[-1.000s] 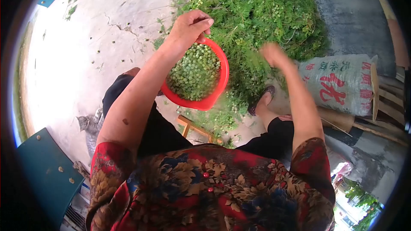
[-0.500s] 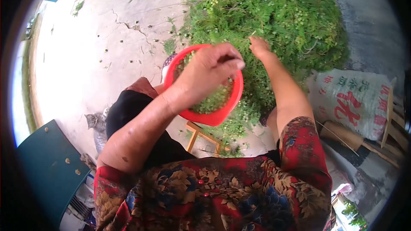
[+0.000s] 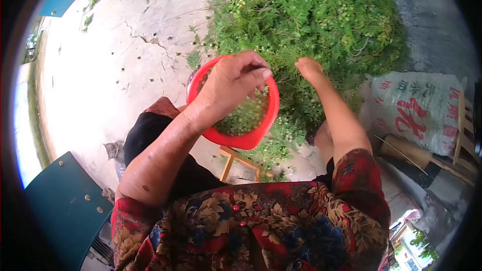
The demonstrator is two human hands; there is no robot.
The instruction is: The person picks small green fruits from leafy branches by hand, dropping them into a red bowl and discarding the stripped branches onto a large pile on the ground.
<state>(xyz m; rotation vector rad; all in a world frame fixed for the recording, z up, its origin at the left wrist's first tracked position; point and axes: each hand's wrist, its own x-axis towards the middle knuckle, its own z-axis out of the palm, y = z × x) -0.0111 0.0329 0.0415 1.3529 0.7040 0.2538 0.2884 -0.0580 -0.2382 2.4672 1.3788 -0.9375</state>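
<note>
Since the earlier frame my right hand (image 3: 307, 66) drew back from the green branch pile (image 3: 321, 20), fingers curled, empty; left hand (image 3: 232, 83) grips the red bowl (image 3: 261, 125) of green seeds (image 3: 246, 118)

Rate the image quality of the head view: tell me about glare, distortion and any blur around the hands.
Head view: strong fisheye bending with a black ring at the edges; the concrete ground at left is blown out by sunlight. The left hand over the red bowl is fairly sharp; the right hand at the green plant pile is slightly soft. The printed sack stays readable.
</note>
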